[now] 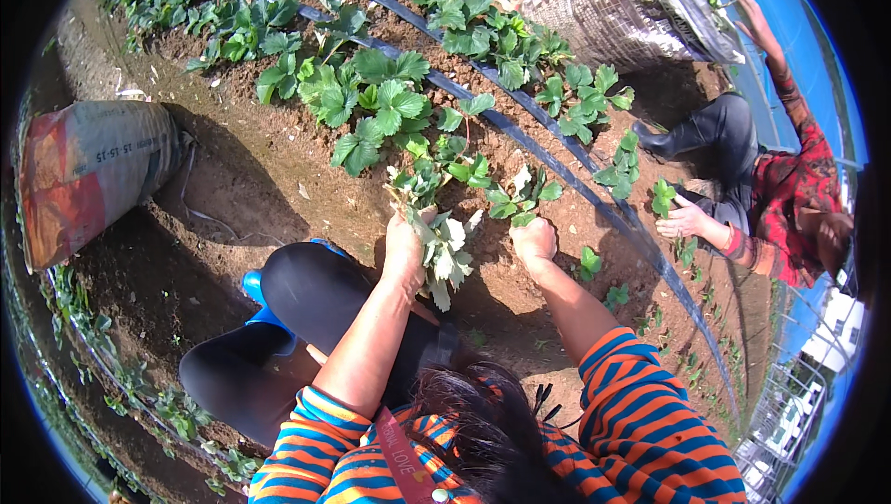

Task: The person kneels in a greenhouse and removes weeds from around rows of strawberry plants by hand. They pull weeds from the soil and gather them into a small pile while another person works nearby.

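My left hand (405, 246) is closed around a bunch of pulled strawberry leaves (445, 246), some pale and turned underside up, with cut or torn stems at the top. To its right, my right hand (534, 239) is curled at the base of a small strawberry plant (518, 194) on the soil bed. Its fingers press against the lower leaves, and their tips are hidden, so what they grip is not visible. Larger strawberry plants (390, 107) grow just beyond both hands.
Two black drip hoses (515, 129) run along the bed. A filled fertilizer sack (97, 170) stands on the left path; another printed sack (619, 10) stands at the far right, stuffed with leaves. A co-worker in a red patterned shirt (793, 180) crouches across the bed, holding a leaf sprig (663, 198).
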`<state>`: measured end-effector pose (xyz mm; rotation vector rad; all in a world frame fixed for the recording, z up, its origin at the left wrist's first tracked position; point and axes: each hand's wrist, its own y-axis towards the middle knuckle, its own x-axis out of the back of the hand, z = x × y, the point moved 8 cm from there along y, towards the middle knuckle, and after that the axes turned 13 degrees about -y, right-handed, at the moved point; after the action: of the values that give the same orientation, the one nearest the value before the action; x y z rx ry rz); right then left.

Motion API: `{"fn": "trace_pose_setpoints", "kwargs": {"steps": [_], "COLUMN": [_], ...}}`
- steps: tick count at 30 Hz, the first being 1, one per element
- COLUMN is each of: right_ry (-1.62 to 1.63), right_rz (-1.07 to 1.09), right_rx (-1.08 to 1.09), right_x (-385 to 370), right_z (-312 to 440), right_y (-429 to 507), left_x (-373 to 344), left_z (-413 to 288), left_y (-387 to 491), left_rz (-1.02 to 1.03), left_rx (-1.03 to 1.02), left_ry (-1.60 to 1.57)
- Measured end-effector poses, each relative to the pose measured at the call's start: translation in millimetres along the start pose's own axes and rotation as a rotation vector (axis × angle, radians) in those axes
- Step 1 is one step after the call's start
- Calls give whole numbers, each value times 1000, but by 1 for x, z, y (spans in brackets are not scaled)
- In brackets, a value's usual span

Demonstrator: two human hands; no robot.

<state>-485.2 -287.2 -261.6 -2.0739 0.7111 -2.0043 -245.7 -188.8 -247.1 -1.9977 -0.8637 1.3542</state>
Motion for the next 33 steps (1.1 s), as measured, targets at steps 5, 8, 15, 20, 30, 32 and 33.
{"fn": "trace_pose_setpoints", "kwargs": {"steps": [5, 8, 15, 20, 30, 32, 33], "right_ry": [-125, -176, -289, -420, 233, 258, 257], "right_rz": [2, -11, -52, -67, 105, -13, -85], "right_rx": [34, 62, 159, 260, 267, 404, 444], "right_x": [8, 8, 14, 23, 48, 59, 66], "right_z": [11, 13, 22, 32, -28, -19, -15], "right_y": [-5, -5, -10, -13, 6, 3, 2], "left_x": [15, 22, 44, 60, 46, 24, 14], "left_z": [-16, -26, -64, -83, -86, -80, -70], "left_y": [2, -8, -26, -30, -40, -45, -47], "left_rz": [-31, -15, -48, -28, 66, 123, 117], "left_rx": [-55, -50, -50, -85, -218, -350, -359], "left_ry": [-5, -6, 67, 41, 192, 558, 823]}}
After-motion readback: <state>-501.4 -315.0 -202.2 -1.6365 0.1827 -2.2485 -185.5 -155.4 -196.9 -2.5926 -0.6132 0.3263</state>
